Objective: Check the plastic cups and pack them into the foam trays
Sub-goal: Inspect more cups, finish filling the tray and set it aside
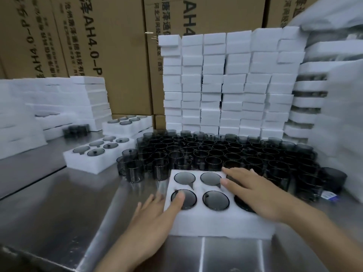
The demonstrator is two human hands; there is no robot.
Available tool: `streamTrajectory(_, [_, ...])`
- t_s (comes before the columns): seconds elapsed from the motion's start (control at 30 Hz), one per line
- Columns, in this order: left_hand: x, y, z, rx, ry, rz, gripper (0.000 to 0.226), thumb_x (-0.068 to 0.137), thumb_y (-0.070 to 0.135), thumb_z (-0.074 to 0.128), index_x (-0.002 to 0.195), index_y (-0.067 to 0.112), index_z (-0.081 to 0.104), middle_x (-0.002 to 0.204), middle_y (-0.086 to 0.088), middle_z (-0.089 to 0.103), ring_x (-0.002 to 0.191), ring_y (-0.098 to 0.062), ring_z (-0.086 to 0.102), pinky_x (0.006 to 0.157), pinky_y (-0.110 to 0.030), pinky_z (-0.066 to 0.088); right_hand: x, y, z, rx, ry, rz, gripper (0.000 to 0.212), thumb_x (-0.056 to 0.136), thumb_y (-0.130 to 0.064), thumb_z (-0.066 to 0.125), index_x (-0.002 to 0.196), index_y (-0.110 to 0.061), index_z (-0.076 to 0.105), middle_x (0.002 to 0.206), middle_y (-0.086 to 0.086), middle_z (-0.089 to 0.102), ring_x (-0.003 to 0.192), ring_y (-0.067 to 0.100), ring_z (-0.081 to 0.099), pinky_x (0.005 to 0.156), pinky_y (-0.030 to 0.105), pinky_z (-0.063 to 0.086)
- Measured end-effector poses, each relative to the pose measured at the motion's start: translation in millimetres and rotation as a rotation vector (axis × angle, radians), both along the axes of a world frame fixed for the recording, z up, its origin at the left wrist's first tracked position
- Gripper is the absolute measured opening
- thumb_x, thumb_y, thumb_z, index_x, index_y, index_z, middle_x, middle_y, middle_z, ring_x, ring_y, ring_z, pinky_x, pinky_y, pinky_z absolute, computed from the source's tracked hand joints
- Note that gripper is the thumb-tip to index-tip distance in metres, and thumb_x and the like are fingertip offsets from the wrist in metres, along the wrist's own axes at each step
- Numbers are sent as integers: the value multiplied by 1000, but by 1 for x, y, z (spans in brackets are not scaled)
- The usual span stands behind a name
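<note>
A white foam tray lies on the steel table in front of me, its round pockets filled with dark smoked plastic cups. My left hand lies at the tray's left edge, thumb resting on the near-left cup, fingers straight along the tray's side. My right hand lies flat over the tray's right pockets with fingers spread, covering the cups there. Behind the tray stands a dense crowd of loose dark cups.
Two filled foam trays lie at the left. Tall stacks of foam trays rise behind the cups, more foam piles at the far left and right. Cardboard cartons form the back wall. The steel table extends left.
</note>
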State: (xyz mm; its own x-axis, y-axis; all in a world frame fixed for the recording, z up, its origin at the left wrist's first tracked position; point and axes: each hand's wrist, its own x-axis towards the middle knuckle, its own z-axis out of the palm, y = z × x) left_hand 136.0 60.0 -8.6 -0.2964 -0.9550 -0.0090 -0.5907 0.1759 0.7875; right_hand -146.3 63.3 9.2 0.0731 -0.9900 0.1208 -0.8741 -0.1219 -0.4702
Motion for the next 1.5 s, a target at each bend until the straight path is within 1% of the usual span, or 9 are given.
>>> streamTrajectory(0.13, [-20,17,17,234,597,70,44,73,72,79,111,50,81,119,21,79,113,1,73,104,-37,54,0,4,1,-56,-12,-27,101,84,-97,22,164,-38,36,157,-29,38,157,9,27,133,38,16])
streamTrajectory(0.23, [-24,11,18,453,930,165,60,73,43,89,127,23,75,115,-9,82,108,-33,79,98,-64,59,-1,7,2,-110,-77,-14,101,80,-102,24,157,-42,47,145,-34,48,145,0,42,124,39,34])
streamTrajectory(0.5, [15,11,21,158,1066,202,86,53,26,101,132,30,70,115,-10,82,99,-35,81,77,-53,66,13,13,3,-445,-306,6,64,98,-85,25,145,-52,53,138,-31,55,133,-5,52,110,35,44])
streamTrajectory(0.6, [67,-10,31,76,1204,119,81,76,41,93,149,29,61,146,-16,67,132,-44,66,111,-77,41,19,15,4,-580,-182,-30,63,102,-80,22,151,-49,45,144,-34,47,138,-5,45,107,25,40])
streamTrajectory(0.7, [116,-46,47,3,1309,288,54,105,38,61,156,22,55,158,-13,58,145,-42,55,122,-72,33,30,18,-2,-441,89,11,66,100,-83,17,157,-54,31,150,-33,35,140,-12,30,112,23,35])
streamTrajectory(0.9, [146,-124,123,-127,1287,650,30,92,32,66,121,24,68,126,-4,72,119,-34,71,84,-58,64,48,16,-25,-175,351,162,73,91,-94,2,158,-68,-2,173,-23,13,161,5,5,129,36,11])
streamTrajectory(1.07, [157,-193,119,-43,1229,830,66,93,33,66,155,17,52,153,-11,55,128,-37,63,78,-61,63,53,12,-31,-153,344,163,69,84,-99,-2,148,-78,-17,176,-21,5,161,6,1,123,38,-7])
streamTrajectory(1.23, [137,-222,99,-110,1275,1081,82,96,33,70,161,35,20,160,-6,35,111,-33,59,59,-59,63,53,13,-38,-172,263,204,65,92,-95,9,151,-77,-11,169,-23,25,150,-5,16,120,31,7])
streamTrajectory(1.5, [131,-248,88,-39,1379,1081,73,97,38,74,154,34,28,148,-6,44,100,-30,66,63,-61,64,48,9,-38,-40,267,212,66,90,-95,8,148,-77,-19,165,-23,28,143,-10,17,116,30,15])
